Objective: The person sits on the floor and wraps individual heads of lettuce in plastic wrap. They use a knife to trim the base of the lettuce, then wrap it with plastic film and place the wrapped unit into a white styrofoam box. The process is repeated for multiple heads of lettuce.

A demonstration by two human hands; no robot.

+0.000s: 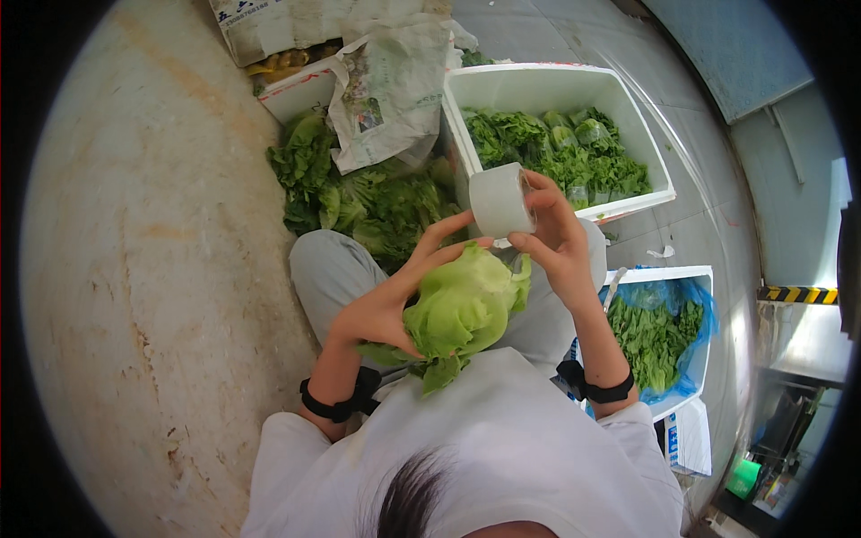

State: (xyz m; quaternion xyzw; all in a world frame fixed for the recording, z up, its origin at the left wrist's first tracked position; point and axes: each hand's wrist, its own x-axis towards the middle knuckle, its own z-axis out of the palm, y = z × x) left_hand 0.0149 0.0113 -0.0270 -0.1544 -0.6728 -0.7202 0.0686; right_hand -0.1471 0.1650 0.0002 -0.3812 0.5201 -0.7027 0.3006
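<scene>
A pale green lettuce head (459, 303) rests over my lap, cradled by my left hand (395, 305), whose thumb is under it and whose upper fingertips reach to a roll of clear tape (493, 199). My right hand (552, 242) grips that roll above and to the right of the lettuce, thumb at its lower edge and fingers at its side. A white foam box of leafy greens (556, 81) stands beyond the roll. A heap of loose lettuce leaves (309, 161) lies past my left knee, partly covered by a crumpled printed sack (386, 99).
At the right is a second foam box (700, 300) with blue plastic lining and greens. A worn cardboard box (269, 27) is at the top. A stained pale surface (143, 269) spans the left. A metal panel (789, 224) with striped hazard tape is at the far right.
</scene>
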